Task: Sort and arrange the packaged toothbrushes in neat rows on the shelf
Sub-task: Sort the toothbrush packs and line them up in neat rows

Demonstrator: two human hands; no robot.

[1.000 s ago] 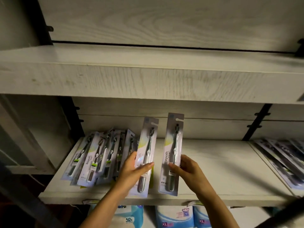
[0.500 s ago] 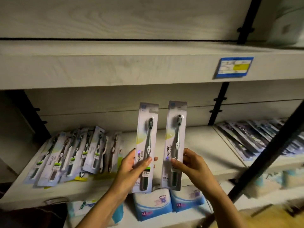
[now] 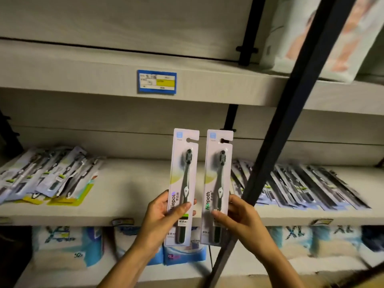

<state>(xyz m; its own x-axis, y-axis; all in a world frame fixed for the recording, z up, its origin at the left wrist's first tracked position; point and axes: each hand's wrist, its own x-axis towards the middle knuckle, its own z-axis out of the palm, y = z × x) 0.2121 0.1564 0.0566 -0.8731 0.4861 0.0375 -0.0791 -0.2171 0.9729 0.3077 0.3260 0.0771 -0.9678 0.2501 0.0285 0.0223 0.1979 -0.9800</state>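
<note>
My left hand grips one packaged toothbrush, a dark brush on a white card, upright in front of the shelf. Beside it my right hand holds a second, matching packaged toothbrush, also upright. The two packs stand side by side, close together. An untidy pile of toothbrush packs lies at the shelf's left. A fanned row of packs lies at the right.
A black diagonal bar crosses in front of the right part of the shelf. A blue and yellow price tag sits on the shelf edge above. Soft packs marked XL fill the shelf below. A white package stands upper right.
Both hands lifted their packs off the shelf and brought them upright, side by side. The view swung right, so the left pile slid away and the right row came in.
</note>
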